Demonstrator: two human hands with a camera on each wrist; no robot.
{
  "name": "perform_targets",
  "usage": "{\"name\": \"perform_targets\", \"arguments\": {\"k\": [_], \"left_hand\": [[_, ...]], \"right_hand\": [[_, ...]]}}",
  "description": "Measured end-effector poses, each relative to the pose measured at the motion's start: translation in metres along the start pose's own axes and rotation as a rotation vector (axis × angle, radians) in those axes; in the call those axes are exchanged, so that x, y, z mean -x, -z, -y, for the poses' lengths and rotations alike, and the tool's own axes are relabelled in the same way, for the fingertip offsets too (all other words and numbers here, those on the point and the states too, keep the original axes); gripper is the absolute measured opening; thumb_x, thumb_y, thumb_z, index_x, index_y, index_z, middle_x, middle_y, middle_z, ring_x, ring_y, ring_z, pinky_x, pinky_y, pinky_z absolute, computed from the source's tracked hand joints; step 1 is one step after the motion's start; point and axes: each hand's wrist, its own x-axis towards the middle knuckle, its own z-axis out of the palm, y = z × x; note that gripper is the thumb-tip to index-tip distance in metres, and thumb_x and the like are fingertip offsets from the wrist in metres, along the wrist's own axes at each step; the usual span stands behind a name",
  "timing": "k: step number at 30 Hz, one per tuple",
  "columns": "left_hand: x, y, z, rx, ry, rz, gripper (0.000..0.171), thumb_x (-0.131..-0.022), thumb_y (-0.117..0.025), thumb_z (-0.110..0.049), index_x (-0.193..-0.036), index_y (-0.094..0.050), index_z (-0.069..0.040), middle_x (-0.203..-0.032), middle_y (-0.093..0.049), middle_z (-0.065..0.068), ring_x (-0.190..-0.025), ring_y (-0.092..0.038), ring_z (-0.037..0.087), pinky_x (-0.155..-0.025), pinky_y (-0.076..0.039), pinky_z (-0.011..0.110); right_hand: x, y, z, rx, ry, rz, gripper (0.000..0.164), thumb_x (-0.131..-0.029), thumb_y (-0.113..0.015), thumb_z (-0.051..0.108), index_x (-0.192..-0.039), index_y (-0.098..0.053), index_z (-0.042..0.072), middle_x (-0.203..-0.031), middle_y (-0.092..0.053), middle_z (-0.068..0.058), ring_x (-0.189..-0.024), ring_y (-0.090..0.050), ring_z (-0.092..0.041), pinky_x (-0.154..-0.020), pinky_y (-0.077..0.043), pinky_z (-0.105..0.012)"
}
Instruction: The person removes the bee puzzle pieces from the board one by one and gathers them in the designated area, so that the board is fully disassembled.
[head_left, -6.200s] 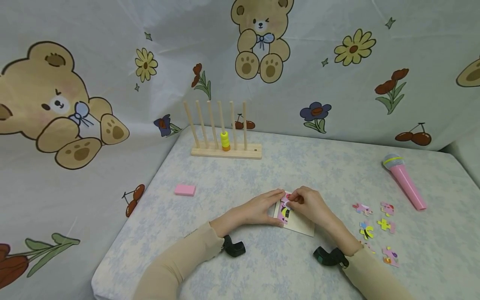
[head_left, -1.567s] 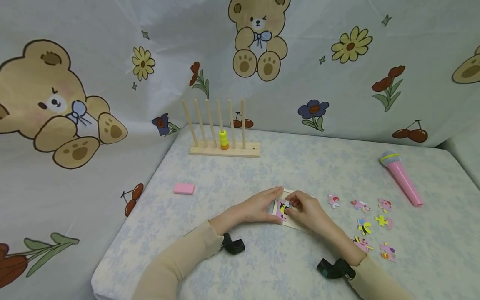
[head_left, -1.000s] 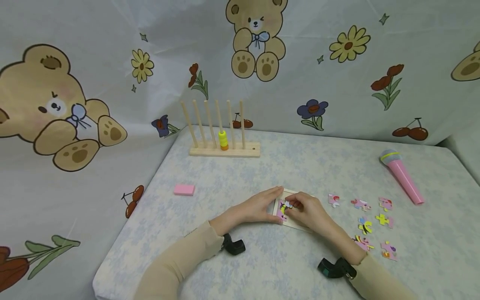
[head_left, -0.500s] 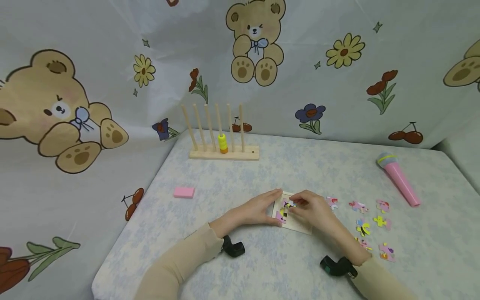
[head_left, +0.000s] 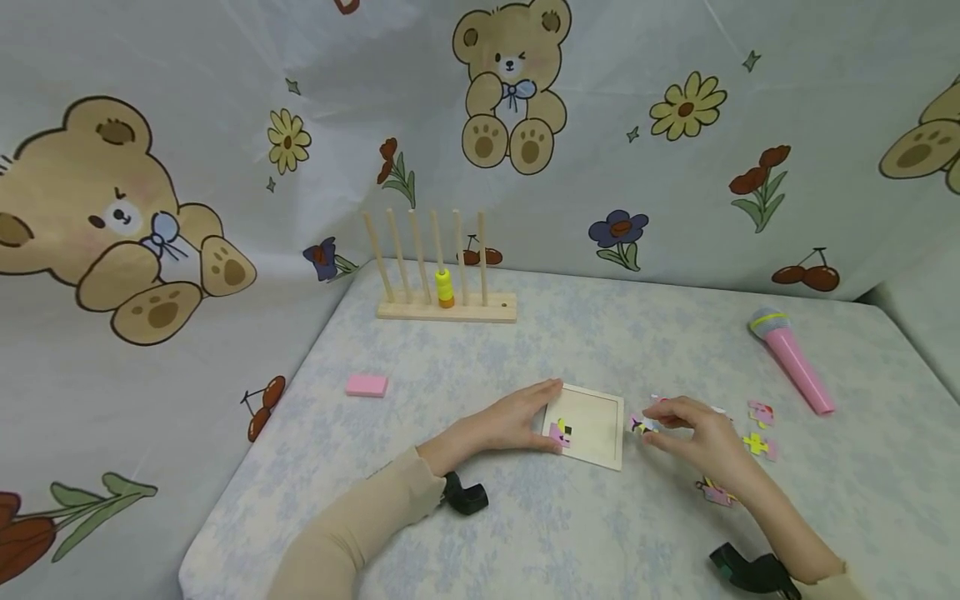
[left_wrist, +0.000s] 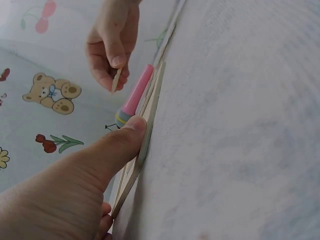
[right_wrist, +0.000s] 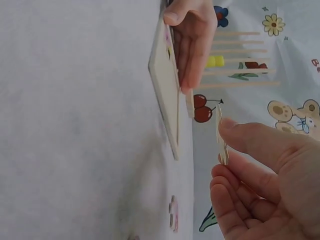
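My left hand (head_left: 510, 418) holds the left side of a shallow square wooden puzzle tray (head_left: 596, 427), its thumb at the near corner and its fingers at the far one. One pink, yellow and black puzzle piece (head_left: 560, 432) lies in the tray's near-left corner. Just right of the tray, above the table, my right hand (head_left: 701, 437) pinches another puzzle piece (head_left: 642, 424) between thumb and fingers. The right wrist view shows that piece (right_wrist: 222, 137) edge-on, clear of the table. Part of the loose pieces is hidden behind my right hand.
Loose puzzle pieces (head_left: 759, 445) lie on the right, with a pink toy microphone (head_left: 797, 363) beyond them. A wooden peg stand (head_left: 450, 310) with yellow and orange beads on one peg stands at the back. A pink block (head_left: 367, 385) is at left.
My right hand has lifted a piece out of the tray and carried it right. Earlier it took out another piece, which came to lie right of the tray. My left hand stays put.
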Motion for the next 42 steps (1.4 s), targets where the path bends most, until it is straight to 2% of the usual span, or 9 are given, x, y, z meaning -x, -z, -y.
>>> {"name": "perform_targets", "arguments": {"k": [6,9,14,19,29,32,37,42], "left_hand": [[0.0,0.001,0.001,0.003,-0.001,-0.003,0.101,-0.081,-0.068,-0.054,-0.15,-0.015,-0.002,-0.155,-0.018,0.011,-0.14,-0.014,0.015,-0.11,-0.016,0.025],[0.001,0.001,0.001,0.007,-0.004,-0.004,0.101,-0.081,-0.068,-0.053,-0.15,-0.015,-0.002,-0.155,-0.017,0.011,-0.141,-0.014,0.015,-0.11,-0.016,0.026],[0.001,0.0,0.001,-0.007,-0.006,0.002,0.1,-0.081,-0.068,-0.052,-0.15,-0.015,-0.002,-0.155,-0.018,0.011,-0.141,-0.014,0.015,-0.111,-0.016,0.026],[0.0,0.001,0.0,-0.012,0.003,0.015,0.101,-0.081,-0.068,-0.053,-0.15,-0.014,-0.003,-0.155,-0.017,0.011,-0.141,-0.013,0.014,-0.111,-0.016,0.025],[0.001,0.001,0.0,0.006,0.009,0.015,0.1,-0.082,-0.067,-0.053,-0.151,-0.015,-0.004,-0.155,-0.016,0.01,-0.141,-0.011,0.014,-0.111,-0.016,0.026],[0.002,0.001,0.0,0.001,0.007,0.013,0.099,-0.082,-0.067,-0.053,-0.151,-0.015,-0.003,-0.155,-0.017,0.01,-0.141,-0.011,0.014,-0.111,-0.016,0.026],[0.002,0.003,-0.002,0.003,-0.008,0.007,0.099,-0.082,-0.067,-0.053,-0.15,-0.017,-0.001,-0.155,-0.018,0.012,-0.141,-0.013,0.015,-0.111,-0.016,0.026],[0.003,0.005,-0.001,-0.011,-0.001,0.012,0.1,-0.082,-0.066,-0.056,-0.15,-0.018,-0.001,-0.154,-0.019,0.012,-0.14,-0.015,0.016,-0.111,-0.016,0.027]], "right_hand": [[0.011,-0.001,-0.016,0.038,0.053,-0.041,0.027,-0.074,-0.081,0.012,-0.099,-0.07,0.009,-0.097,-0.063,0.003,-0.084,-0.064,-0.017,-0.071,-0.053,-0.026],[0.014,-0.003,-0.022,0.057,0.049,-0.046,0.027,-0.074,-0.082,0.015,-0.099,-0.071,0.011,-0.098,-0.062,0.004,-0.086,-0.063,-0.014,-0.072,-0.051,-0.021],[0.017,-0.009,-0.028,0.093,0.046,-0.064,0.028,-0.074,-0.082,0.021,-0.098,-0.071,0.013,-0.099,-0.063,0.003,-0.087,-0.061,-0.015,-0.072,-0.049,-0.02],[0.019,-0.012,-0.033,0.112,0.06,-0.098,0.028,-0.073,-0.083,0.015,-0.097,-0.072,0.011,-0.097,-0.063,0.004,-0.085,-0.06,-0.014,-0.071,-0.046,-0.017],[0.017,-0.013,-0.036,0.146,0.1,-0.108,0.028,-0.071,-0.083,0.013,-0.096,-0.072,0.009,-0.095,-0.063,0.002,-0.086,-0.058,-0.013,-0.072,-0.041,-0.012],[0.015,-0.011,-0.031,0.134,0.084,-0.103,0.026,-0.073,-0.082,0.015,-0.097,-0.073,0.007,-0.096,-0.064,0.0,-0.085,-0.06,-0.016,-0.071,-0.045,-0.016],[0.005,-0.009,-0.01,0.087,0.044,-0.091,0.027,-0.08,-0.077,0.02,-0.103,-0.072,0.005,-0.099,-0.064,-0.002,-0.085,-0.063,-0.025,-0.064,-0.052,-0.031],[-0.01,-0.023,0.017,0.003,0.096,-0.043,0.026,-0.082,-0.076,0.019,-0.103,-0.071,0.006,-0.098,-0.064,0.0,-0.087,-0.062,-0.025,-0.067,-0.053,-0.042]]}}
